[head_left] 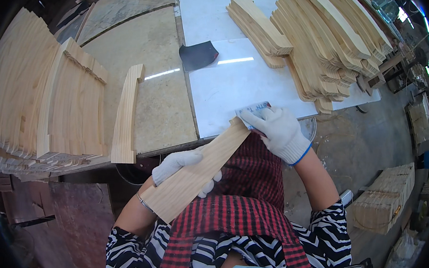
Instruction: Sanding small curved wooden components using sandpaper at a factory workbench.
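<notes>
A pale wooden board (pixel 199 170) slants across my front, from my left forearm up toward the table edge. My left hand (pixel 184 168), in a white knitted glove, is wrapped round its lower part, with the thumb side on top and fingertips showing past the other edge. At the board's far end my right hand (pixel 278 129), gloved in white with a blue cuff edge, presses a folded sheet of sandpaper (pixel 251 111) with a printed back against the wood. The sheet's underside is hidden. A dark sandpaper piece (pixel 198 55) lies on the table beyond.
A single shaped board (pixel 128 114) lies on the tabletop (pixel 168 110) to the left. Tall stacks of similar boards (pixel 19 83) stand at the far left. More piles (pixel 327 42) rest on the white sheet (pixel 218 86) at the back right. A wood bundle (pixel 383 197) sits low at right.
</notes>
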The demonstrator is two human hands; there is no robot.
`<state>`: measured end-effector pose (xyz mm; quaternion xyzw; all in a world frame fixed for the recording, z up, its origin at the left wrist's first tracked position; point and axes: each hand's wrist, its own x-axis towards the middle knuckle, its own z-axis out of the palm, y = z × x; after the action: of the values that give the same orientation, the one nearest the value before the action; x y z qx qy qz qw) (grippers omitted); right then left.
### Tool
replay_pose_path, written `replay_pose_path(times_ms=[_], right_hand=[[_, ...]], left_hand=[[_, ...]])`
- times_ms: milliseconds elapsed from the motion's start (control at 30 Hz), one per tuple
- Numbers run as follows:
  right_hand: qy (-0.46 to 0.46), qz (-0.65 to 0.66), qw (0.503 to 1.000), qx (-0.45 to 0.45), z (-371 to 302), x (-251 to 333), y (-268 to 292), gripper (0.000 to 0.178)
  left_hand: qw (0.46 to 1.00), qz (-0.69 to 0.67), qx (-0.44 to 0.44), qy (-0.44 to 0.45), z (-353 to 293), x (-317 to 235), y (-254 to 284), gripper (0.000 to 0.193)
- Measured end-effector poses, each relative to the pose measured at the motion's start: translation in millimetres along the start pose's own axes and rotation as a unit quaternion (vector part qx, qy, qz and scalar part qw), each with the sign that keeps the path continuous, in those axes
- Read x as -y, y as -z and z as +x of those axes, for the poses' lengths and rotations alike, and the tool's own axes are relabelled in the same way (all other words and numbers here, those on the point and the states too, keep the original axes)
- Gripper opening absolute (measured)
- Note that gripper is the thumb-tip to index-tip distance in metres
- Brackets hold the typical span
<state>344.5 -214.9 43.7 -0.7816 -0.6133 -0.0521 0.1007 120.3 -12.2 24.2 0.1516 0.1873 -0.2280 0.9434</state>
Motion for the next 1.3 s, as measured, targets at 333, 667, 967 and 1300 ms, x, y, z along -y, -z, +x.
replay_pose_path(times_ms=[333,667,967,1300], right_hand=[[0.026,-0.061,0.995,0.068,12,-7,3,0.047],[-0.007,-0.105,0.985,0.139,-1,-7,8,0.050],[-0.033,-0.103,0.991,0.076,5,-15,-1,0.051],[-0.007,0.016,0.998,0.057,-9,24,0,0.061]], left_hand=[[0.998,-0.049,0.049,0.005,2,-2,8,0.065],[0.996,-0.046,0.074,-0.009,4,2,12,0.064],[0.999,0.021,0.037,-0.016,3,-3,2,0.069],[0.981,0.188,-0.042,-0.012,-2,-8,-27,0.085]])
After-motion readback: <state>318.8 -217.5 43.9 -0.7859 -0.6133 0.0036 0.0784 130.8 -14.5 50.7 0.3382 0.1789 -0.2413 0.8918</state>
